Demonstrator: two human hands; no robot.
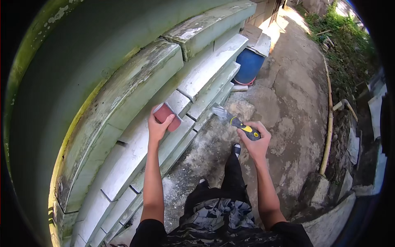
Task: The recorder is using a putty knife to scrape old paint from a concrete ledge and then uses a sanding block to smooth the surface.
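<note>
A reddish block (168, 118) with pale edges is grasped in the left hand (156, 128), thumb pressed along its near face, fingers mostly hidden behind. A scraper (246, 128) with a black-and-yellow handle is clasped near its handle end by the right hand (256, 142); its pale flat blade (221, 111) is pointed up and left, toward the stepped wall. Both tools are held up in front of the body, apart from each other, block on the left and scraper on the right. The block is seen against the white steps (129, 166) of the wall; whether these are touched by it cannot be told. The blade is seen beside the lower step edges; contact there cannot be told either. The wall's upper ledge (135, 84) is marked with dark stains, and a yellow strip (70, 142) is seen along its back edge. A blue barrel (249, 66), topped by flat pieces (256, 39), is placed at the far end of the steps. The concrete path (294, 88) is spotted with white residue near the wall. On the right, the path is bordered by a long thin pole (327, 127), with green plants (345, 41) farther up.
</note>
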